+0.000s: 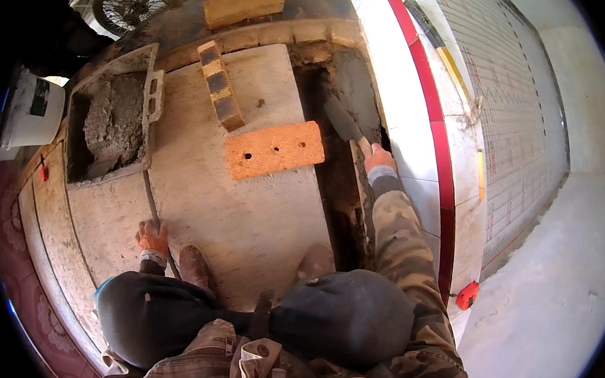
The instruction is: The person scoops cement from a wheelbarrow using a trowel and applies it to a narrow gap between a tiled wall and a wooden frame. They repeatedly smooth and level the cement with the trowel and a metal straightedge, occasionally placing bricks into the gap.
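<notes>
My right hand [377,157] is closed round the handle of a trowel [344,121]. Its blade lies over the narrow trench, against grey wet mortar [356,82] spread along the trench's right side. My left hand [151,238] rests on the dusty boards [199,204] by my left boot, fingers apart and holding nothing. Between the hands, an orange brick [274,150] with three holes lies flat at the left edge of the trench [333,184]. Behind it is a narrow block [220,85] with dark and yellowish bands.
A black tub [154,65] of mortar stands left, beside a white bucket [36,110]. A yellowish block [243,6] and a spoked wheel [131,5] are farther back. Right of the trench lie white tiles [414,154], a yellow-handled tool [452,67] and a red tape measure [467,295].
</notes>
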Tool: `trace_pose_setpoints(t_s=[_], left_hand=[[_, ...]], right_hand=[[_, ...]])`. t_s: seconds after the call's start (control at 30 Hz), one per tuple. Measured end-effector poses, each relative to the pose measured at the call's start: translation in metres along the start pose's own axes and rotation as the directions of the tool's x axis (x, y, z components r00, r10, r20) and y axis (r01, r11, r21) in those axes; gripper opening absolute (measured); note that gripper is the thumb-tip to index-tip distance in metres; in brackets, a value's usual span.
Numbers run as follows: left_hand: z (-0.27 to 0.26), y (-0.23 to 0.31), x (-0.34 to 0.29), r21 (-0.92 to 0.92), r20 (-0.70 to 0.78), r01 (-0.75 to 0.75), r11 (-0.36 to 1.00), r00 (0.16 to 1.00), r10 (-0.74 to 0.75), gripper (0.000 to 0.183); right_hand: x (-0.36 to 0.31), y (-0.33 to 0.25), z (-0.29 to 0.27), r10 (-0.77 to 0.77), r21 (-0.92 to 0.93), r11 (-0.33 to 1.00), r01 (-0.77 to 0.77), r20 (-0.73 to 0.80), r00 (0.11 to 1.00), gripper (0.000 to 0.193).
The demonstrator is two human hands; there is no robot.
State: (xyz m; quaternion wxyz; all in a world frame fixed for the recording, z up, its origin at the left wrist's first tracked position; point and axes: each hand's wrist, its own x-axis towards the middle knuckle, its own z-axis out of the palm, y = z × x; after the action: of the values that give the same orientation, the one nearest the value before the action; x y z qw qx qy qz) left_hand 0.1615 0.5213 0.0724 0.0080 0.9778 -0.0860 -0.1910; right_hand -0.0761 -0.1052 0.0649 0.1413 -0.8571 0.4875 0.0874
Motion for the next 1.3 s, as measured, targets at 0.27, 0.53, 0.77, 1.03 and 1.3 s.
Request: trace_pose_setpoints(t_s=[0.27, 0.53, 0.77, 1.03, 1.3], left_hand=[[0.027, -0.057, 0.03, -0.065, -0.235, 0.229, 0.971, 0.943, -0.238, 0.071], [0.011, -0.027, 0.055, -0.18, -0.406, 0.261, 0.948, 0.859, -0.313, 0.079], [-0.009, -0.019, 0.048, -0.249, -0.311, 0.246, 0.937, 0.896, -0.318, 0.077], [-0.017, -0.022, 0.053, -0.321, -0.274, 0.211, 0.923, 0.913, -0.304, 0.081], [-0.022, -0.023, 0.052, -0.325, -0.241, 0.217, 0.92, 0.922, -0.303, 0.082]], right_hand=[[-0.059, 0.009, -0.023, -0.025, 0.092, 0.996, 0.009, 0.174, 0.984, 0.059], [-0.118, -0.147, -0.161, -0.466, 0.153, 0.846, 0.511, -0.255, 0.848, 0.03], [-0.1, -0.438, -0.138, -0.934, -0.086, 0.357, 0.93, -0.003, 0.358, 0.031], [-0.165, -0.575, -0.018, -0.851, -0.186, 0.317, 0.93, 0.378, 0.366, 0.038], [-0.143, -0.602, -0.006, -0.869, 0.194, 0.387, 0.901, 0.403, 0.286, 0.047]])
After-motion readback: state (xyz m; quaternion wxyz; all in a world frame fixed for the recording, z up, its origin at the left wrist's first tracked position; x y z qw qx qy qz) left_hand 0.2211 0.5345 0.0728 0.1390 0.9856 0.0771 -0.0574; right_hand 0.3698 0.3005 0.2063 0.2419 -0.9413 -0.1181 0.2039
